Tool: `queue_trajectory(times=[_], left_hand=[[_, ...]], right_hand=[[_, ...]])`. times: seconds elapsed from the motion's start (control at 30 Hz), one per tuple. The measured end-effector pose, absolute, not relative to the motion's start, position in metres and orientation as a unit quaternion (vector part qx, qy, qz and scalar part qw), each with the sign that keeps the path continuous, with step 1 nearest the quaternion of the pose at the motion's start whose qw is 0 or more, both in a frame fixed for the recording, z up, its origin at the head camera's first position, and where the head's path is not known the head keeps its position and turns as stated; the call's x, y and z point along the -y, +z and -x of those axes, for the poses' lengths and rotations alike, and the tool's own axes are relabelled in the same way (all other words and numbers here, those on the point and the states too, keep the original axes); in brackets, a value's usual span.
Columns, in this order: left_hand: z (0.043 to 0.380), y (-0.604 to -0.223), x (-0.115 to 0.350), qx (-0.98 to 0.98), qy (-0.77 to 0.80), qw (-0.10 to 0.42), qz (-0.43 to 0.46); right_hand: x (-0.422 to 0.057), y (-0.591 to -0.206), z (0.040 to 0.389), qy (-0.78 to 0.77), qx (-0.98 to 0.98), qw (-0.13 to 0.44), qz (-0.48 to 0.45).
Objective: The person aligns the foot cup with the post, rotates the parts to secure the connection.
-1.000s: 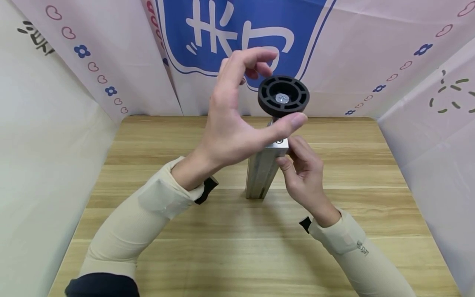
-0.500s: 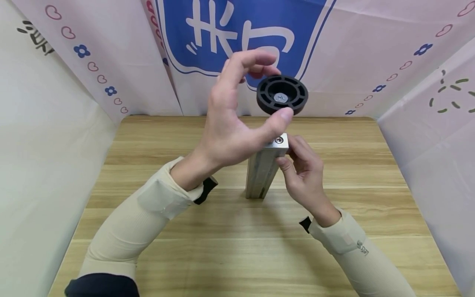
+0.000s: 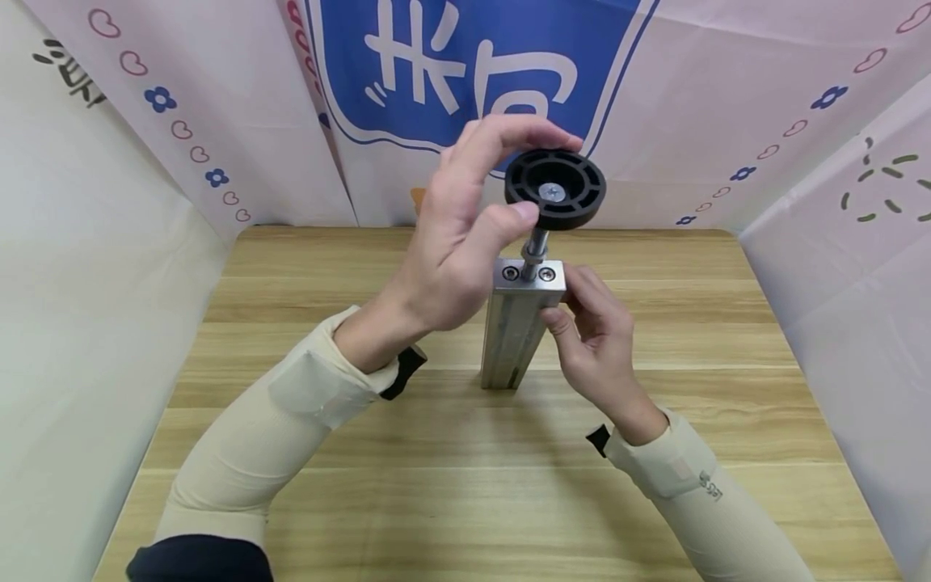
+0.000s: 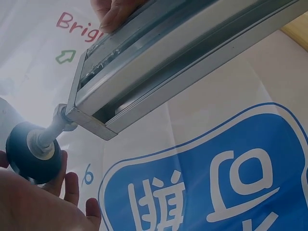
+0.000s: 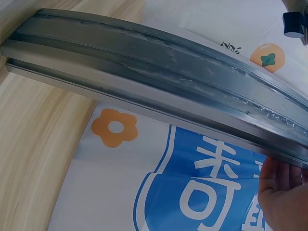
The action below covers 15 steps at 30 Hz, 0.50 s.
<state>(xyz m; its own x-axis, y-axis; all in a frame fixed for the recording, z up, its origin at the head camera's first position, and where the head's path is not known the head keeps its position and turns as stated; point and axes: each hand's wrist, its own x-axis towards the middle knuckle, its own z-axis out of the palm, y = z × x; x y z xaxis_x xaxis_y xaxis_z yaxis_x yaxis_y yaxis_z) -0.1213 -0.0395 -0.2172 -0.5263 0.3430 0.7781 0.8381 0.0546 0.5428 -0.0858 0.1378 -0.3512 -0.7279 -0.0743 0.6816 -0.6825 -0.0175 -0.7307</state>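
Note:
An aluminium profile (image 3: pixel 512 339) stands upright on the table, with a metal end plate (image 3: pixel 502 285) on top. From the plate rises a metal stem with a nut (image 3: pixel 534 255), topped by a round black levelling foot (image 3: pixel 570 217). My left hand (image 3: pixel 454 242) holds the foot by its rim, thumb on the near left side and fingers round the far side. In the left wrist view the foot (image 4: pixel 29 149) sits between thumb and fingers, apart from the plate. Just below the plate, my right hand (image 3: pixel 600 339) grips the profile, its thumb on the near edge.
The wood-grain table (image 3: pixel 436 485) lies under both forearms. A white cloth with a blue printed sign (image 3: pixel 611 48) hangs right behind the table. White side walls (image 3: pixel 858 267) stand close on the left and right.
My left thumb has slid left along the foot's near rim while the fingers have moved right round its far side, uncovering the stem. The right hand and profile have stayed still.

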Motion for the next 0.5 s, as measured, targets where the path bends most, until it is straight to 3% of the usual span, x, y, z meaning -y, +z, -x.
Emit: queue_trajectory(times=[0.5], left_hand=[[0.1207,-0.2162,0.0373,0.697,-0.515,0.288,0.406]], right_hand=[[-0.1365,-0.3516,0.0875,0.655,0.653,0.242,-0.295]])
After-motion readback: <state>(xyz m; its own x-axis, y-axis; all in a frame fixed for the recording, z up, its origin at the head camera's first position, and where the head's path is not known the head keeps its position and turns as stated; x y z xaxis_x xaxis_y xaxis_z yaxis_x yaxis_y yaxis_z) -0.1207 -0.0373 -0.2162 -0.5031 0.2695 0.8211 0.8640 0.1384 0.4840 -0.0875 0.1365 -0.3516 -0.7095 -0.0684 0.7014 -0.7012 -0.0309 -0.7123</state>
